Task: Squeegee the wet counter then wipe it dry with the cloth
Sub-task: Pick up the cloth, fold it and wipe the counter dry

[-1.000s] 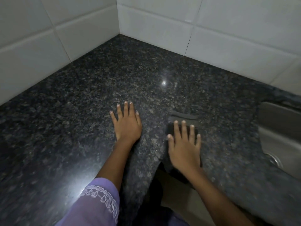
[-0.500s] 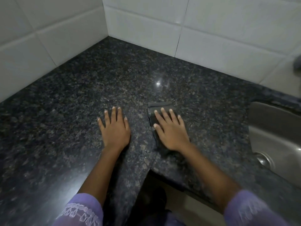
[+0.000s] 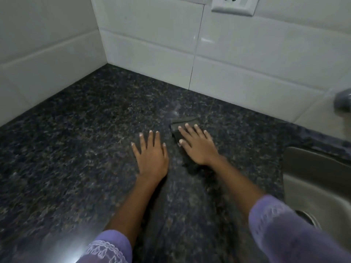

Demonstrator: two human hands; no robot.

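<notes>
At the frame's centre, the right hand (image 3: 197,147) is pressing, fingers straight and spread, on the folded dark grey cloth (image 3: 183,125) lying on the speckled black granite tabletop (image 3: 85,149), the left hand (image 3: 151,155) resting flat beside; uneven pressure could be leaving wet streaks.

Speckled black counter (image 3: 95,139); grey cloth (image 3: 185,123)

I am in a home kitchen. My arms reach over a dark speckled stone counter (image 3: 79,149) set into a corner of glossy white wall tiles (image 3: 247,76). A steel sink (image 3: 313,179) with its drain is sunk into the counter at my right, and a white wall socket (image 3: 234,5) sits above.
</notes>
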